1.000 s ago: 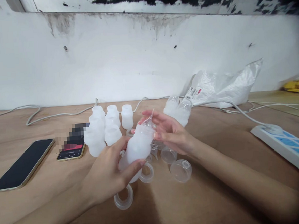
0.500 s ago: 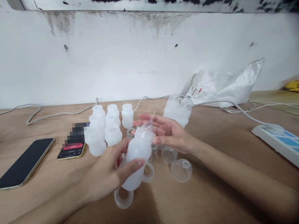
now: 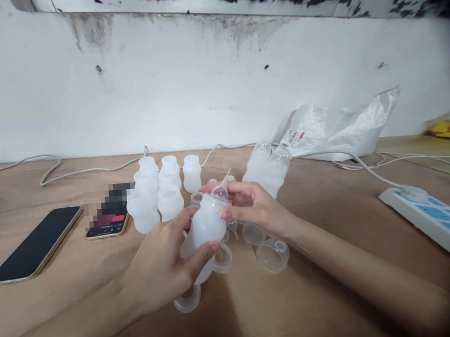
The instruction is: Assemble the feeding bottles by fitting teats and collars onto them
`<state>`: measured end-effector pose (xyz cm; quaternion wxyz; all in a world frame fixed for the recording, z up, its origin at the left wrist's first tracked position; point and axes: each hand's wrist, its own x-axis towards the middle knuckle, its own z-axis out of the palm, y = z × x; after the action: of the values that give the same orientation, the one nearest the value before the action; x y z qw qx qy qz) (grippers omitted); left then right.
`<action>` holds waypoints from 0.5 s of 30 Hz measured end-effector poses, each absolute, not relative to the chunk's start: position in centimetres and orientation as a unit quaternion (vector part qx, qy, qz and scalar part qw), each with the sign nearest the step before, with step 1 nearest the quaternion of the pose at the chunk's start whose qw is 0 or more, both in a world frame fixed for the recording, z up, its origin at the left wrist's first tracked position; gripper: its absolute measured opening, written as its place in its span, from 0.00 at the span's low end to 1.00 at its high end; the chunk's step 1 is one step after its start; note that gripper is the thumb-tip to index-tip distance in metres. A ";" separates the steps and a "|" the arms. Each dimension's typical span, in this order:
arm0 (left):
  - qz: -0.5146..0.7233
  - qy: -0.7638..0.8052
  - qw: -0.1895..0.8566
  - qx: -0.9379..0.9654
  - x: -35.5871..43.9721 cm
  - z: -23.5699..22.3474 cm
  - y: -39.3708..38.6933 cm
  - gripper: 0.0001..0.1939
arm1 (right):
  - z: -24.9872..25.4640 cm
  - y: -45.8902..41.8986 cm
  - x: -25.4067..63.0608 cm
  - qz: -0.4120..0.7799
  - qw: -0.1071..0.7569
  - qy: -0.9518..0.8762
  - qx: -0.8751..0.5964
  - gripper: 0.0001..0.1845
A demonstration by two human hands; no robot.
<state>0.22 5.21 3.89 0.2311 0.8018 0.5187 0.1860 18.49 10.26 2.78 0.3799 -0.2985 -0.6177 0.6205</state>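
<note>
My left grip (image 3: 165, 260) is clamped around a milky bottle (image 3: 206, 225), thumb along its near side and fingers curled behind, forearm slanting up from the lower left. The bottle tilts in that grip, its mouth leaning toward my right. My right grip (image 3: 260, 207) is closed about the clear pointed teat (image 3: 221, 191) at that mouth, thumb against the neck, fingers bent behind. A clear ring (image 3: 227, 263) lies on the tabletop (image 3: 282, 318) just right of my left thumb; upright bottles (image 3: 169, 205) stand beyond my left grip.
</note>
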 end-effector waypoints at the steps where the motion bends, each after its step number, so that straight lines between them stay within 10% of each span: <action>1: 0.183 0.520 0.227 0.803 0.3 3.9 5.2 0.18 | 2.9 10.1 18.4 0.621 0.379 -0.615 -0.305 0.19; 15: 0.159 0.524 0.187 0.816 0.4 4.1 5.0 0.19 | 2.3 9.6 17.8 0.492 0.372 -0.678 -0.400 0.19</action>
<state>0.39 4.98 4.12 0.1870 0.8158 0.5236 0.1595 17.81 9.64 2.30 0.3716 -0.3996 -0.6784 0.4919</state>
